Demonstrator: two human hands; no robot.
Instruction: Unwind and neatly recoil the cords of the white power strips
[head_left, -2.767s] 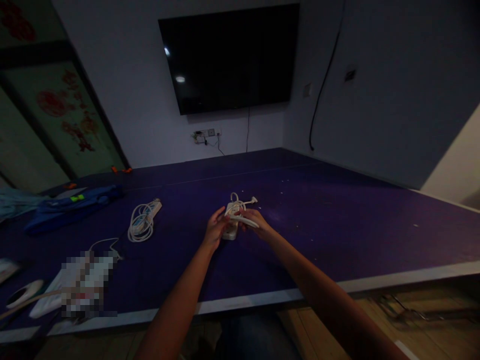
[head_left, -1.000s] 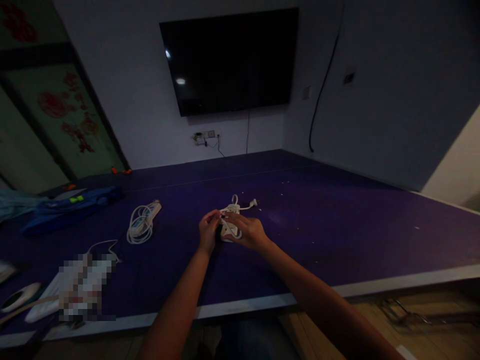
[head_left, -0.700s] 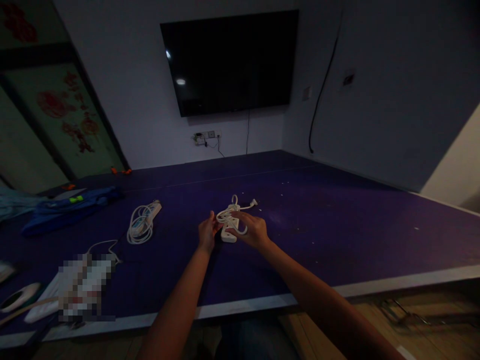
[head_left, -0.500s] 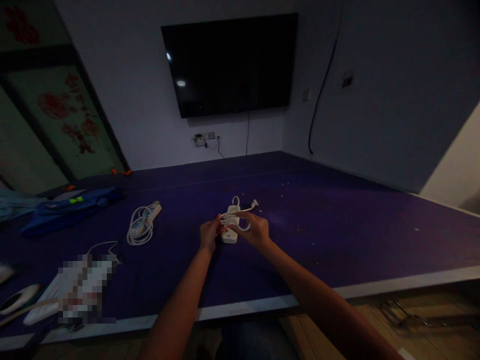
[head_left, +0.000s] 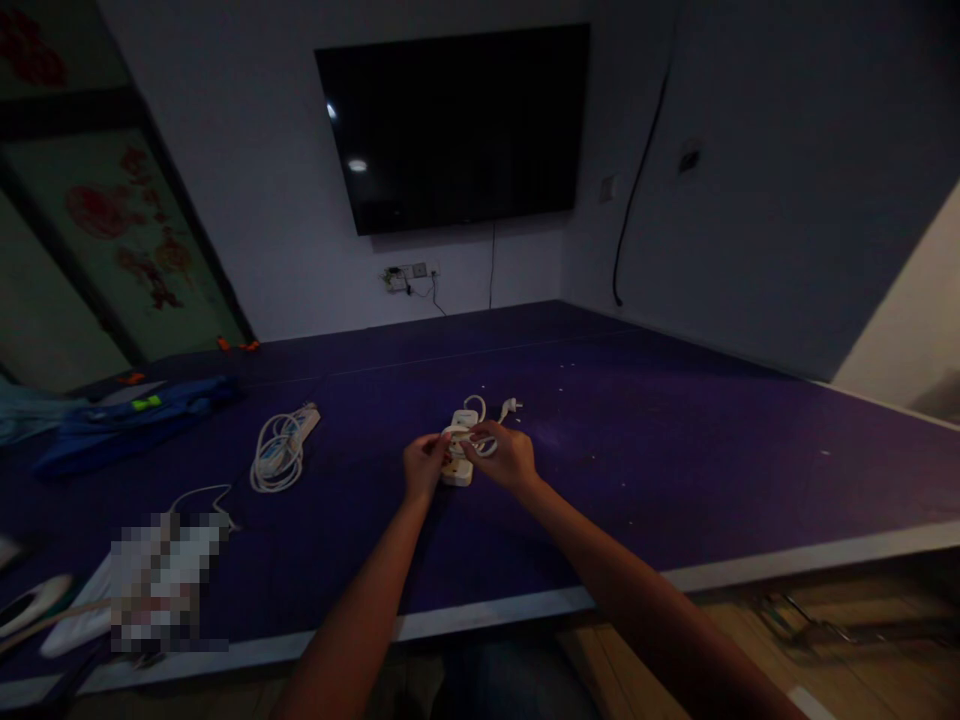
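A white power strip (head_left: 457,474) lies lengthwise on the purple table (head_left: 675,420), in front of me. Over it, my left hand (head_left: 424,464) and my right hand (head_left: 508,456) pinch the bundled white power cord (head_left: 486,446) from either side. Both hands are closed on the cord's loops, which partly hide the middle of the strip. Beyond my right hand, the cord's plug (head_left: 512,405) points right. One loop of cord curves up at the strip's far end. Something reddish shows by my left fingertips, too small to name.
Left of my hands lies another white power strip (head_left: 306,425) with its coiled cord (head_left: 264,465). Blue cloth (head_left: 135,420) is farther left. A blurred-out item (head_left: 165,580) sits near the front left edge. A television (head_left: 457,130) hangs on the wall.
Both hands stay at the strip, and the cord loops between them have shifted and look more gathered. The plug's prongs now point more plainly right. The view has moved slightly.
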